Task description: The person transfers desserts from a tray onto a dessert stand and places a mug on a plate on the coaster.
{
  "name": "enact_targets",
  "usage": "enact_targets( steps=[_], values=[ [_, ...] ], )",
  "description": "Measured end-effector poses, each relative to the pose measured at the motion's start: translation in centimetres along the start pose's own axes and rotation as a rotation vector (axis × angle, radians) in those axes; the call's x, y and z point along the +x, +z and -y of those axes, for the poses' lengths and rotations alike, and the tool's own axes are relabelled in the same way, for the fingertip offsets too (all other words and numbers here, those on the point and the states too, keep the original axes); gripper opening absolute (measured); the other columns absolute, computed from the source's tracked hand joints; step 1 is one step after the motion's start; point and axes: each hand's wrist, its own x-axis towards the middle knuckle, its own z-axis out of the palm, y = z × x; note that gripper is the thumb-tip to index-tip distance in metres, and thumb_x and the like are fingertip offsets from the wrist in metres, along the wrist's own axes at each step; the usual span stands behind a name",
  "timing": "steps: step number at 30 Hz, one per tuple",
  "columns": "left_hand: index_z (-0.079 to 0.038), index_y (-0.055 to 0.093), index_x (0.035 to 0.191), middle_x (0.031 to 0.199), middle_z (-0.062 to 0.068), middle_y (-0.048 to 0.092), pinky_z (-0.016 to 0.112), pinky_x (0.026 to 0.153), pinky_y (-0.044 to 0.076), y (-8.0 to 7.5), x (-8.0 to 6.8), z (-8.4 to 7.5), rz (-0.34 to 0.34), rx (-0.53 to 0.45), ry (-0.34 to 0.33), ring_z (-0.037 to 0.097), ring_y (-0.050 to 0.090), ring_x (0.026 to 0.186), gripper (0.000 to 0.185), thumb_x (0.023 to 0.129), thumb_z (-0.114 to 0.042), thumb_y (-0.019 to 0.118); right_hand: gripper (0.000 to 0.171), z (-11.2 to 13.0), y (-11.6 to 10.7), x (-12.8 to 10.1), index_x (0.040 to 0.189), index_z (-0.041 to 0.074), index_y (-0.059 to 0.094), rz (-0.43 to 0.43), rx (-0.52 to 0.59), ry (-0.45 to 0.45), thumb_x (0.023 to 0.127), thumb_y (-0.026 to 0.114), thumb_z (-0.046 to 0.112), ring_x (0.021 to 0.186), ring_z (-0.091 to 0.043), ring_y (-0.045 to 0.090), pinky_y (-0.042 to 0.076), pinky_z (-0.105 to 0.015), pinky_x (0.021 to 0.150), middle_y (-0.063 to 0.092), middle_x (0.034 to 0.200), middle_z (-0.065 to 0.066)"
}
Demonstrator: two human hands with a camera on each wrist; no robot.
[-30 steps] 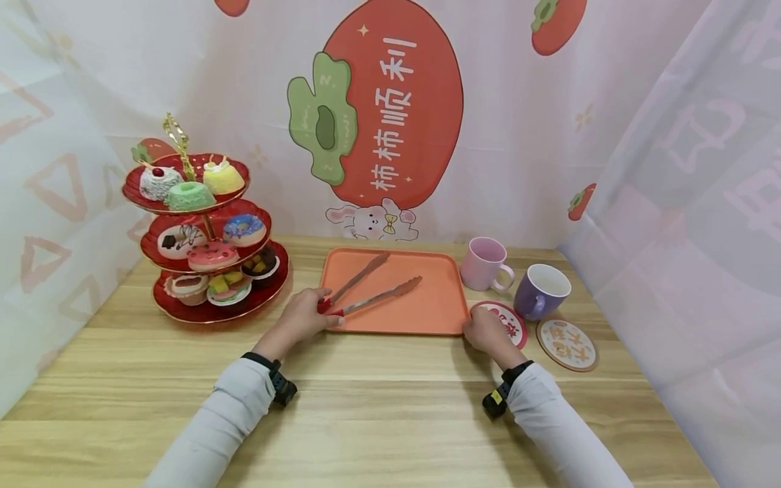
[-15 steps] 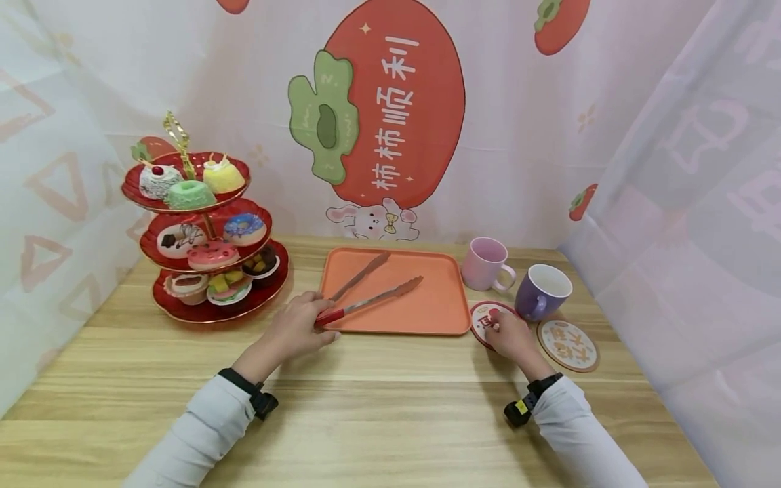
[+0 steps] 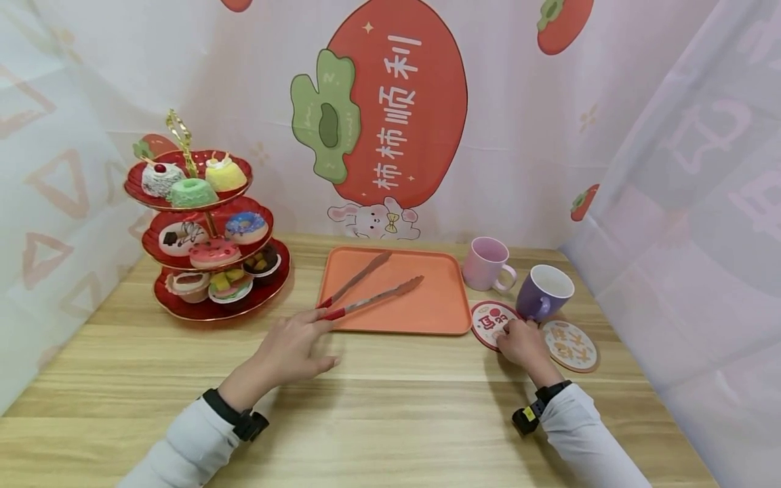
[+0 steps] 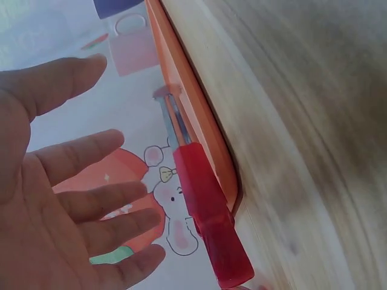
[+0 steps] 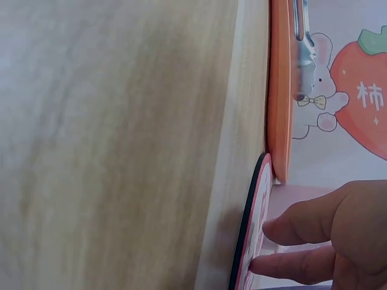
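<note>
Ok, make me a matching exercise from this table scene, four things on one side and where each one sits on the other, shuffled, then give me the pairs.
Things:
1. tongs
2. purple mug
3. red-rimmed coaster
4. green ring cake

Places:
A. top tier of the red dessert stand
B. under the fingers of the right hand
C. across the orange tray, red handle over its near-left edge, next to the left hand
D. on the table to the right of the pink mug

Pairs: 1-C, 2-D, 3-B, 4-A
</note>
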Motion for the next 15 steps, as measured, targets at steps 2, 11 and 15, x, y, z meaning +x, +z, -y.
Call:
enact_targets(
  steps=[2,11,15],
  values=[
    [-0.008,0.066,0.114,0.125,0.02,0.053,0.058,0.082,0.039,-0.1,-0.4,-0.1,0.018,-0.014,0.042,0.037,0.051,0.111,0.052,0.073,-0.037,0.077,0.016,-0.1,-0.1,-0.1,0.069,0.003,0.056,0.017,0.004,0.042,0.081,0.055,0.013,0.083,-0.04,0.049,0.038,-0.05,0.069,0.054,0.079,-0.019],
    [-0.006,0.065,0.112,0.122,0.023,0.052,0.058,0.085,0.039,-0.2,-2.1,-0.9,0.143,-0.083,0.179,0.039,0.046,0.116,0.045,0.074,-0.028,0.076,0.025,-0.9,-0.2,0.0,0.081,-0.009,0.054,-0.003,0.029,0.118,0.079,0.059,0.015,0.088,-0.048,0.051,0.036,-0.056,0.076,0.055,0.083,-0.026],
    [-0.007,0.064,0.113,0.122,0.022,0.052,0.06,0.084,0.038,-0.3,-2.6,-1.4,0.173,-0.068,0.182,0.038,0.045,0.117,0.045,0.075,-0.029,0.076,0.029,-1.0,-0.2,0.1,0.087,-0.014,0.055,-0.026,0.073,0.096,0.077,0.059,0.012,0.089,-0.047,0.051,0.034,-0.055,0.08,0.057,0.083,-0.027]
  ],
)
